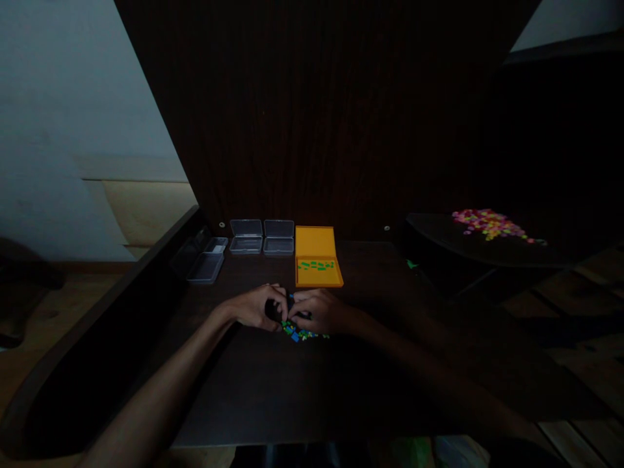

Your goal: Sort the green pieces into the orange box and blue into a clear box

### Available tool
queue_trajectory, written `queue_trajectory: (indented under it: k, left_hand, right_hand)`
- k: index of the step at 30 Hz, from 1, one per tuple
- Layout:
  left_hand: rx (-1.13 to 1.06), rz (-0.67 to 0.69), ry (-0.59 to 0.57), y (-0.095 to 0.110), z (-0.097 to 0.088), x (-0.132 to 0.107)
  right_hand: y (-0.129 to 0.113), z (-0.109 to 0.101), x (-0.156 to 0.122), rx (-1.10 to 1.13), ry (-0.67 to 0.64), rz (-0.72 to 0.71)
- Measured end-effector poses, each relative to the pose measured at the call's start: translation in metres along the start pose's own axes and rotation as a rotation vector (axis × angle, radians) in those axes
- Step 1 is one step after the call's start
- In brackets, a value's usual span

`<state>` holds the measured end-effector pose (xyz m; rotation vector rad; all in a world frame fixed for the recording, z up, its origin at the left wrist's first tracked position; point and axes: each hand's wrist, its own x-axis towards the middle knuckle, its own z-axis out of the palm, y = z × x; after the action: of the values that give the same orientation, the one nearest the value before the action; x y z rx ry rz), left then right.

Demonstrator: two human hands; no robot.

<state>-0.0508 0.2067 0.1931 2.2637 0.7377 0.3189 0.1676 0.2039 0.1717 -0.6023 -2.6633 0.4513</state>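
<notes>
My left hand (pixel 258 307) and my right hand (pixel 322 311) meet over a small pile of toy building bricks (pixel 295 336) in blue, green, yellow and white. The fingers of both are bent and pinched close together at the pile's far left side. What they hold, if anything, is hidden by the fingers and the dim light. Just beyond the right hand lies an open yellow box (pixel 319 283), its lid tilted back. Several green bricks (pixel 318 265) are spread inside its base.
Two open clear plastic cases (pixel 246 245) (pixel 279 246) stand along the dark back panel. Another open clear case (pixel 205 268) lies by the raised left side board (pixel 117 318). At the right, a dark curved surface (pixel 429 234) bears a heap of pink, red and yellow pieces (pixel 490 224).
</notes>
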Motion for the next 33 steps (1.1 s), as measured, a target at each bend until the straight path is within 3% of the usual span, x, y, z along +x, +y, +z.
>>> queue_trajectory:
  k: [4,12,21,28,33]
  left_hand:
    - [-0.022,0.012,-0.006,-0.005,0.0,0.0]
    - [-0.038,-0.016,-0.014,-0.007,0.0,0.0]
    - [-0.039,-0.055,-0.035,-0.006,-0.001,0.0]
    - [-0.03,-0.045,-0.018,-0.008,0.001,0.0]
    - [-0.026,-0.048,-0.009,-0.007,0.002,0.001]
  right_hand:
    - [0.0,0.001,0.003,0.001,-0.071,0.026]
    - [-0.005,-0.007,0.006,-0.066,-0.06,0.028]
    - [-0.005,-0.007,0.005,-0.135,-0.215,-0.019]
    - [-0.01,-0.009,0.004,-0.103,-0.213,0.011]
    - [-0.006,-0.029,0.007,-0.029,-0.15,0.073]
